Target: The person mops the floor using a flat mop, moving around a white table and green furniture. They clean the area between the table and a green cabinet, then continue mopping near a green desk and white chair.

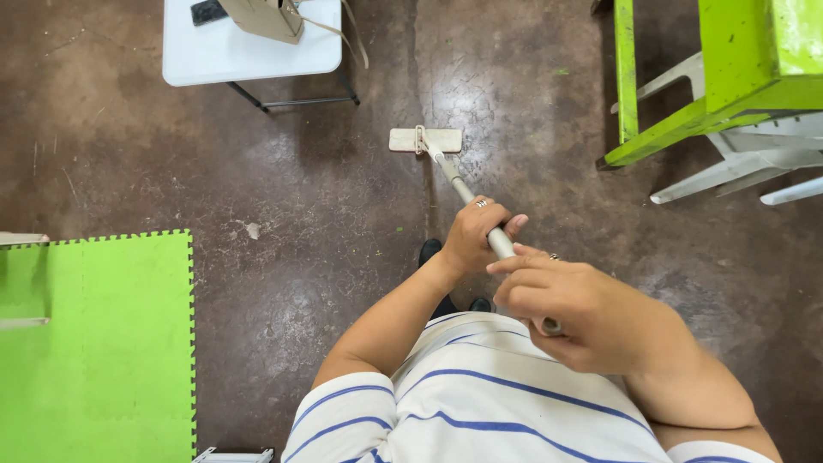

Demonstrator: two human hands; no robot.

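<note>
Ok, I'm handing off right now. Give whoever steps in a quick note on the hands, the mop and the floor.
Left hand: fingers closed round the mop handle, lower grip.
Right hand: closed on the handle's upper end.
Mop head lies flat on the brown floor, ahead of the feet, between the white table and the green furniture. Green foam mat lies at left.
How much floor is mopped cannot be told.

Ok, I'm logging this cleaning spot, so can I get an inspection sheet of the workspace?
Surface: brown mottled floor, scuffed, small specks.
Job's things: flat mop head flat on floor; grey mop handle slants up to the hands.
Clutter: tan bag on white table.
Grips: left hand and right hand both closed round the handle, left lower.
Cables: nothing seen.
Surroundings: green foam mat at left; green frame and white chair legs at right.
</note>
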